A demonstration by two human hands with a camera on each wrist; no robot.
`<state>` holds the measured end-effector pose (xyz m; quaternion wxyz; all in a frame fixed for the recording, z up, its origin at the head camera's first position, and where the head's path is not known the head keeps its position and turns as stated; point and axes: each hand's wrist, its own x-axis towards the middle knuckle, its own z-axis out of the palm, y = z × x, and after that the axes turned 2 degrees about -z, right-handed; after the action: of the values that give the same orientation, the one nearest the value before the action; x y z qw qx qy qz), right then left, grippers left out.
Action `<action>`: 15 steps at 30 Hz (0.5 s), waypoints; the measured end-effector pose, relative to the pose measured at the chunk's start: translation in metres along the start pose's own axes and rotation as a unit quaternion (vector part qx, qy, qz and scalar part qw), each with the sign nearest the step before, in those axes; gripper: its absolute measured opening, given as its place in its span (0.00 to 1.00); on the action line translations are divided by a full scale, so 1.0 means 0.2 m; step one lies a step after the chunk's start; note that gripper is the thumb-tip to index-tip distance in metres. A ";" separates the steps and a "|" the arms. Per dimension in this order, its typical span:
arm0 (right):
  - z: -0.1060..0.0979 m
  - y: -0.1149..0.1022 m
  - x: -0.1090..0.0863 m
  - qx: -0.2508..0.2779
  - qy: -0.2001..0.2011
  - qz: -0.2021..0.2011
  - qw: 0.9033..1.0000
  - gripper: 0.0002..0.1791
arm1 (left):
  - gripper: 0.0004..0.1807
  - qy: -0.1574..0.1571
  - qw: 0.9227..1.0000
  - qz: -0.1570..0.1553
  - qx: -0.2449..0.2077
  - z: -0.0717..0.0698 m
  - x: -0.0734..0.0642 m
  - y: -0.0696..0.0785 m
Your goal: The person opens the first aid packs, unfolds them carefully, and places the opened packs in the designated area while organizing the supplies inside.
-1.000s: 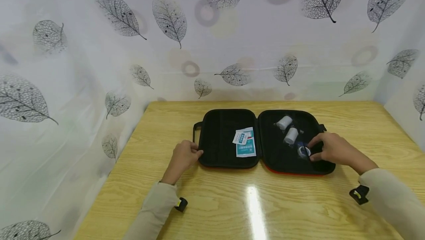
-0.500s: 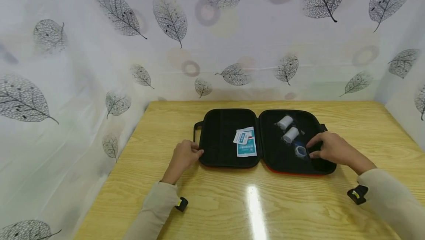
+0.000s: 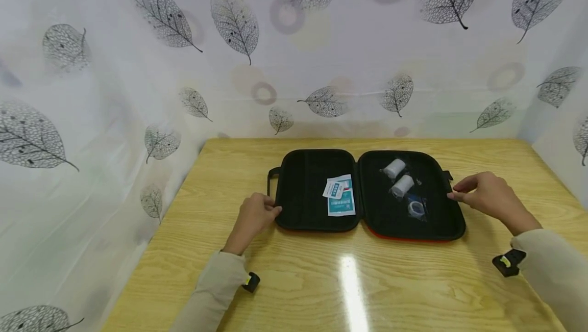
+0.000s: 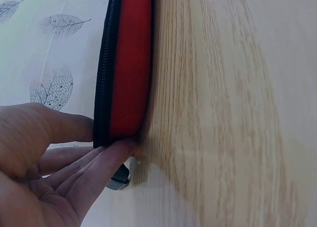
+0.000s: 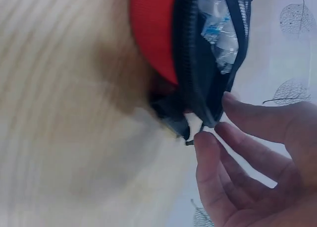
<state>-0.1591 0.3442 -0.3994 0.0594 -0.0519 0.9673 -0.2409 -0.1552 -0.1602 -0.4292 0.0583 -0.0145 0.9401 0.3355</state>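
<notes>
A zippered case point(image 3: 298, 184), black inside and red outside, lies open flat on the table. My left hand point(image 3: 251, 222) pinches its near left corner, thumb on the zipper edge and fingers against the red shell point(image 4: 131, 63). My right hand point(image 3: 493, 199) is at the right rim point(image 5: 190, 73), thumb on the inner side and fingertips close around the outside. In the right half lie two white rolls point(image 3: 402, 186) in clear wrap and a ring-shaped roll point(image 3: 416, 208) in a clear packet. Teal-and-white sachets point(image 3: 341, 204) lie in the left half.
The wooden table point(image 3: 294, 281) extends around the case on all sides. A carry handle point(image 3: 270, 181) sticks out at the case's left side. A leaf-patterned sheet point(image 3: 340, 56) hangs behind and beside the table.
My right hand has let go of the packeted ring-shaped roll, which sits slightly further left inside the case, and has moved right to the case's rim. My left hand stays put.
</notes>
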 end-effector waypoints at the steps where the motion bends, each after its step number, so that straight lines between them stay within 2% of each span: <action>1: 0.01 0.01 0.00 0.008 -0.005 0.009 1.000 0.27 | 0.17 0.001 1.000 0.002 0.000 0.00 0.00 0.00; 7: 0.06 0.03 -0.01 0.059 -0.020 0.036 0.997 0.35 | 0.17 0.003 1.000 0.009 0.000 0.00 0.00 0.01; 15: 0.08 0.03 0.00 0.063 -0.011 0.043 0.997 0.35 | 0.16 0.004 1.000 0.008 -0.006 0.00 0.00 0.00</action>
<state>-0.1564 0.3424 -0.4170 0.0831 -0.0089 0.9510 -0.2977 -0.1549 -0.1592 -0.4293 0.0522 -0.0090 0.9383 0.3416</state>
